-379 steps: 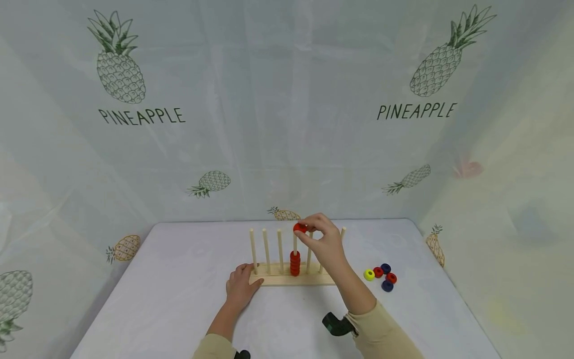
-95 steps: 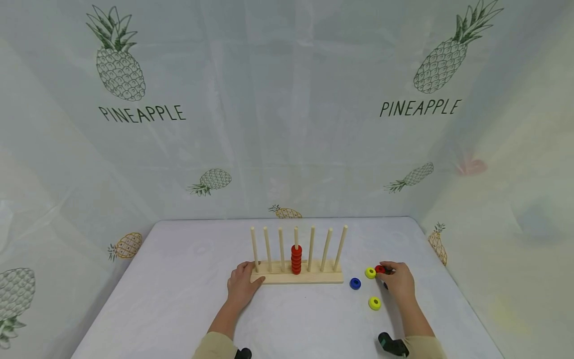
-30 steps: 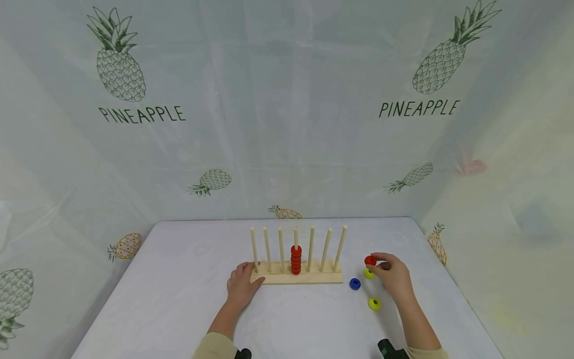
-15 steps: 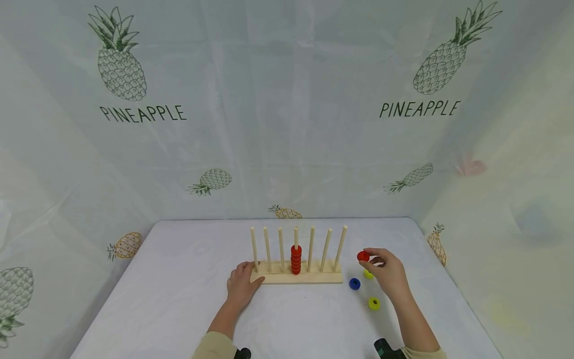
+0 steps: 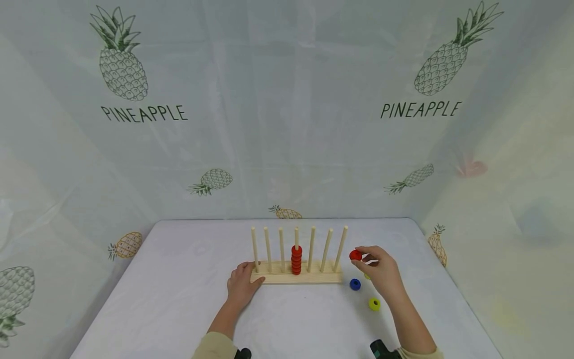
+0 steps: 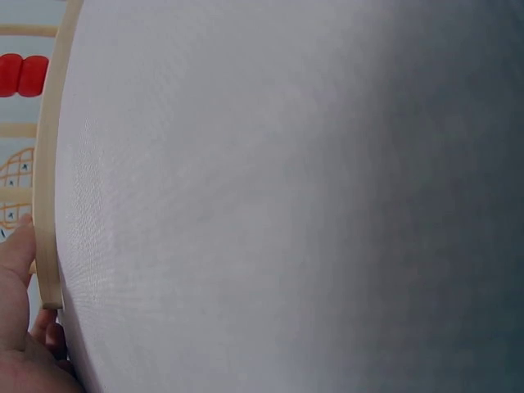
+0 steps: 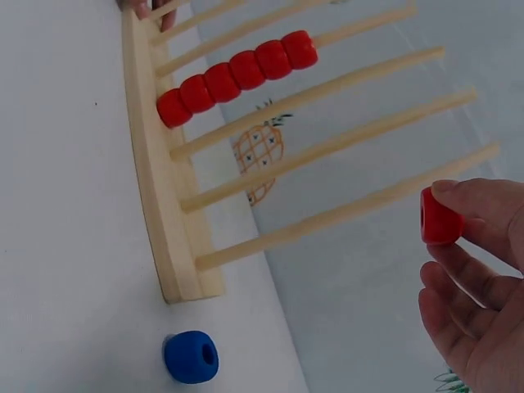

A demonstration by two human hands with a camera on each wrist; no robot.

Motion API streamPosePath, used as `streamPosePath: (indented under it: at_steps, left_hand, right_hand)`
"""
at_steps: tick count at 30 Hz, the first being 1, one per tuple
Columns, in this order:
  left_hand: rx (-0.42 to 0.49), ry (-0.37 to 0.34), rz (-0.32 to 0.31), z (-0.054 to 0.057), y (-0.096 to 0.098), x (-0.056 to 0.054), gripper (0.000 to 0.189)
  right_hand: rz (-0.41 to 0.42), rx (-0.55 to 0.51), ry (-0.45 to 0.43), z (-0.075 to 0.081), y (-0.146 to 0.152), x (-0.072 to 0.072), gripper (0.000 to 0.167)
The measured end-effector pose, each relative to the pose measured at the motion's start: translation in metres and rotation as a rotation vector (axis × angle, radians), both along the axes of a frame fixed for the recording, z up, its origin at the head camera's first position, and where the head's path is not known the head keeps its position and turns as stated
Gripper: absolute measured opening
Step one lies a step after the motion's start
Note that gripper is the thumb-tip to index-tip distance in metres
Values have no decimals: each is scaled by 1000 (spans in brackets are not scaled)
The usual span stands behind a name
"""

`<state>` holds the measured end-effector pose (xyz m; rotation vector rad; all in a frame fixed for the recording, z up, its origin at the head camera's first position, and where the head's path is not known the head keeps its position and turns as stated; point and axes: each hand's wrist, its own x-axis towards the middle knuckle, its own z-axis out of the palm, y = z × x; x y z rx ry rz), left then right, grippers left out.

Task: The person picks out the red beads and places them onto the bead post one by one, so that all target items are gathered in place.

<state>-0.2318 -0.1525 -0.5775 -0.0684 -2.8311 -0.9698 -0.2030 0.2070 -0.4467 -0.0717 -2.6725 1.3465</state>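
A wooden peg rack (image 5: 300, 280) with several upright pegs stands across the table. Red beads (image 5: 296, 260) are stacked on its middle peg; the other pegs are bare. At the rack's left end my left hand (image 5: 242, 285) grips the base, thumb in front and fingers around the end. Just right of the rack, my right hand (image 5: 384, 274) pinches a red bead (image 7: 442, 217) between thumb and fingertips, raised off the table. In the right wrist view this bead is near the tip of the end peg (image 7: 352, 209). A blue bead (image 7: 187, 358) lies by the rack's right end.
One yellow bead (image 5: 374, 304) lies on the white table (image 5: 179, 299) below the right hand. Another yellow bead (image 5: 367, 276) is mostly hidden behind that hand. A pineapple-print curtain (image 5: 287, 124) hangs behind the table and along its sides.
The red bead stack has grown since the oldest frame. Over the last second my right hand has carried its red bead leftward, away from the yellow bead. My left hand has stayed put.
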Motion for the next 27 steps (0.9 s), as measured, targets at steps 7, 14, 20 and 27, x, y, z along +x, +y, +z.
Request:
streamPosePath:
  at_steps: [7,14,20,27]
  left_hand:
    - [8,-8,-1,-1,0,0,52]
    - [6,-7,5,-4,0,-1,51]
    - [8,-1,3,-4,0,-1,51]
    - [-1,-7,7,-5,-1,-2,52]
  right_hand:
    - [44,13,77,4,-9,3,34]
    - [75,-2,126,7,-18,5,34]
    - [110,-22,167,11,-26,7,33]
    - [147,-47,215,18,-37,9,34]
